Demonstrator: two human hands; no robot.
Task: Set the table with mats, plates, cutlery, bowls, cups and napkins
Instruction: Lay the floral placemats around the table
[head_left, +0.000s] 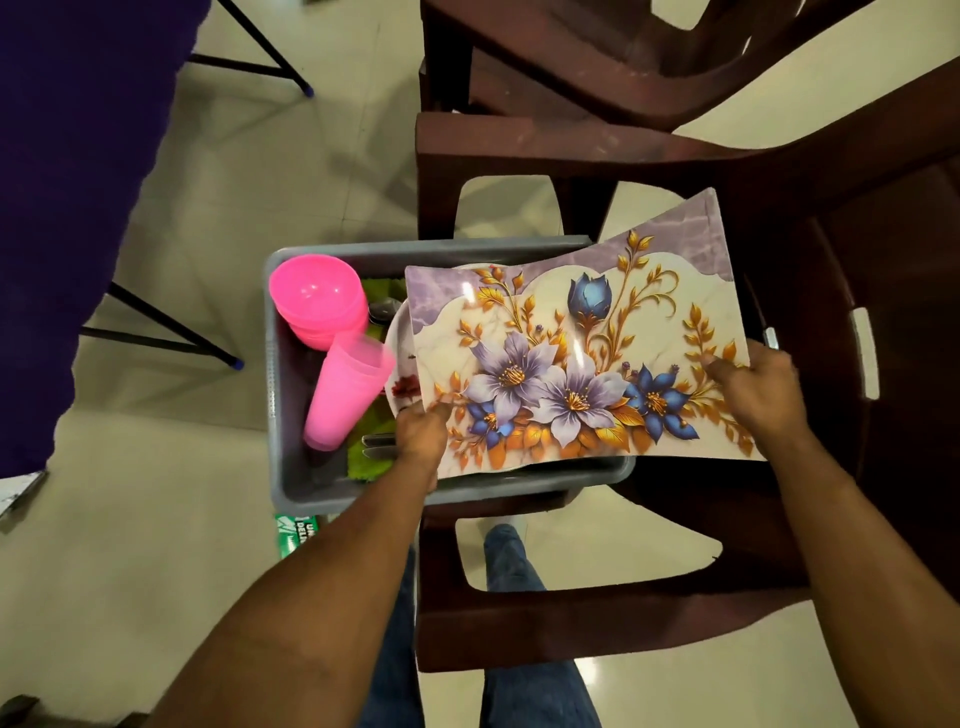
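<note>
Gripping the floral mat (571, 353) at opposite short edges, both hands are clamped on it: the left hand (418, 434) at the 8 o'clock corner, the right hand (756, 384) at the 3 o'clock edge. The mat is held bowed above a grey tub (291, 467), which rests on a dark brown chair (571, 623). Inside the tub, at 9 o'clock of the mat, stacked pink bowls (317, 301), pink cups (345, 395), a plate (400, 353), cutlery (376, 447) and green napkins (369, 460) are contained.
</note>
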